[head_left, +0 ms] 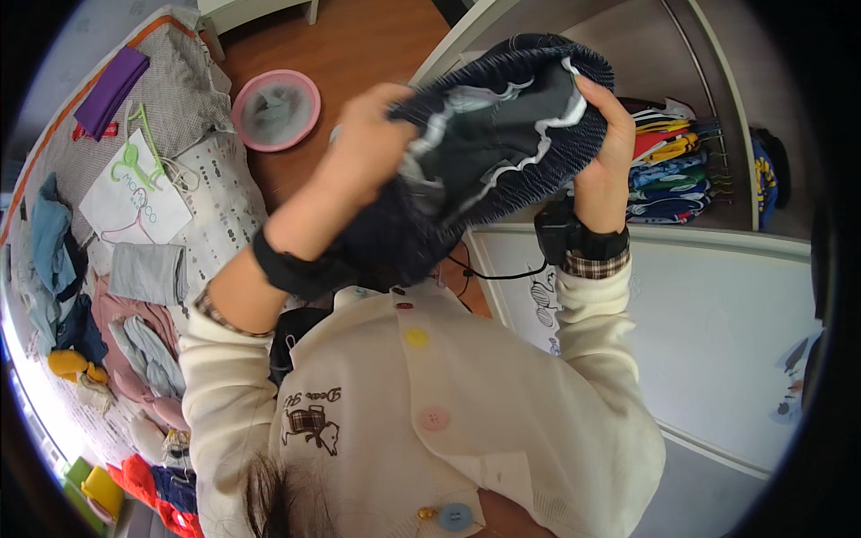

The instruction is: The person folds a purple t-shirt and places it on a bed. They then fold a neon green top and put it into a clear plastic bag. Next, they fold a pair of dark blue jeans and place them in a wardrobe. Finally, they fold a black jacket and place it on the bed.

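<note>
Holding garment (502,130), wooden floor (359,45), bed (220,202), wardrobe (628,36)

garment (498,134): dark navy, fine pale streaks, wavy white trim (575,109); cardigan (520,394): cream, buttons (435,419) yellow, pink, blue; cuffs (592,266): brown plaid; wristbands (291,269): black; basin (316,108): pink; folded cloth (112,94): purple; floor (359,40): orange-brown

Two hands (369,148) (613,130); one garment (489,134), one o'clock; two wristbands (291,269) (558,231), nine and three; one basin (276,146), ten-thirty; one purple cloth (112,92), ten.
</note>
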`<control>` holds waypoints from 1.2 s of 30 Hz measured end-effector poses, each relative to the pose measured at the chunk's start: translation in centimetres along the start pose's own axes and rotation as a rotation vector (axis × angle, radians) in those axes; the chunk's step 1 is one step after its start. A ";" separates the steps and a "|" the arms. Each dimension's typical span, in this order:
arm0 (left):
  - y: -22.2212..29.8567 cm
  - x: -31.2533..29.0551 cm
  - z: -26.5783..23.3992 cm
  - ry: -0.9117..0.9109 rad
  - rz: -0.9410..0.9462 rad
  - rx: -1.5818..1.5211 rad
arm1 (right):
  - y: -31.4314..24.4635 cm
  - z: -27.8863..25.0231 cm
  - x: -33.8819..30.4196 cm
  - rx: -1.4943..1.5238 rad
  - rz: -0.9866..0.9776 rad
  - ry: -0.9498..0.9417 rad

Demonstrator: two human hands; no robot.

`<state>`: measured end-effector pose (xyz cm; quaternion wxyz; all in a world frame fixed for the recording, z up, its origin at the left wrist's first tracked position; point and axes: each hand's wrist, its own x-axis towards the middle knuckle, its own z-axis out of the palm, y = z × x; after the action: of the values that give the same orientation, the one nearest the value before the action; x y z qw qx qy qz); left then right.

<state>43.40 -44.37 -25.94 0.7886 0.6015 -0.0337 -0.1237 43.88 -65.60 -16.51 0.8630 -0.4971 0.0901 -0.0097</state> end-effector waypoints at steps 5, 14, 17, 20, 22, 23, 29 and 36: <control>1.7 -1.0 -2.3 -0.025 -0.195 -0.195 | 1.3 -4.6 -2.0 -0.155 -0.041 -0.196; 3.1 -3.1 0.0 -0.397 -0.049 0.422 | 1.4 -5.9 0.6 -1.060 -0.308 -0.622; 2.5 -4.1 1.0 -0.589 0.173 0.784 | 3.0 -4.3 2.3 -1.177 -0.282 -0.920; 1.8 -5.1 1.3 -0.697 0.037 0.819 | 4.0 -3.8 4.4 -1.052 -0.282 -1.240; 1.6 -5.7 0.9 -0.616 0.018 0.788 | 6.8 -4.5 3.3 -1.058 0.173 -1.526; 1.4 -5.9 0.5 -0.564 0.058 0.766 | 7.7 -5.5 2.1 -1.152 0.175 -1.618; -3.4 -14.1 -0.9 -0.366 -0.035 1.287 | 11.1 -13.6 -6.4 -1.178 0.665 -1.280; -8.0 -17.7 0.9 0.062 -0.707 0.888 | 10.3 -15.5 -7.0 -1.313 0.454 -1.231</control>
<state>24.92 -42.98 -31.64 0.3713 0.8533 0.1441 -0.3367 33.69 -72.87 -31.94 0.2855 -0.7741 -0.3012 0.4780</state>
